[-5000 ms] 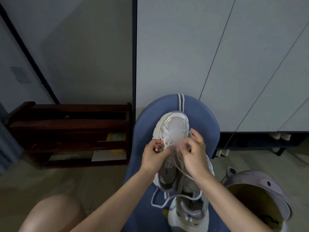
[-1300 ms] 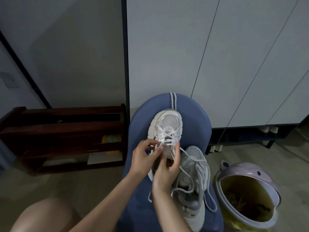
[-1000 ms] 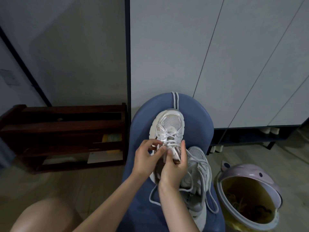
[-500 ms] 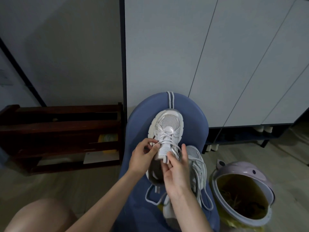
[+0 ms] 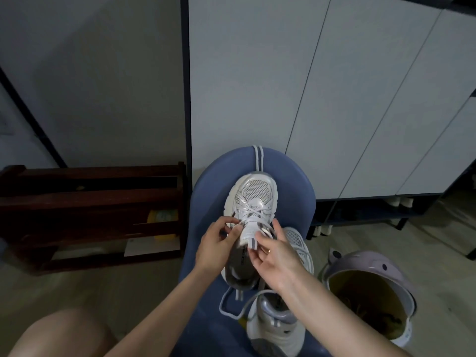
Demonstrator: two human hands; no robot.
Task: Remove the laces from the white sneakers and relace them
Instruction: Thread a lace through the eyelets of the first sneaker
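Two hands at mid-shoe: sneaker (image 5: 251, 210) lies on blue chair (image 5: 206, 202), toe pointing away, long axis fwd. Left hand (image 5: 215, 247) pinches lace at left eyelets; right hand (image 5: 277, 256), fingers loosely spread, touches tongue, equally near.

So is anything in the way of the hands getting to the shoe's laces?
Nothing visible. Both the left hand and right hand are already at the white mesh sneaker on the blue seat, fingers at its white laces.
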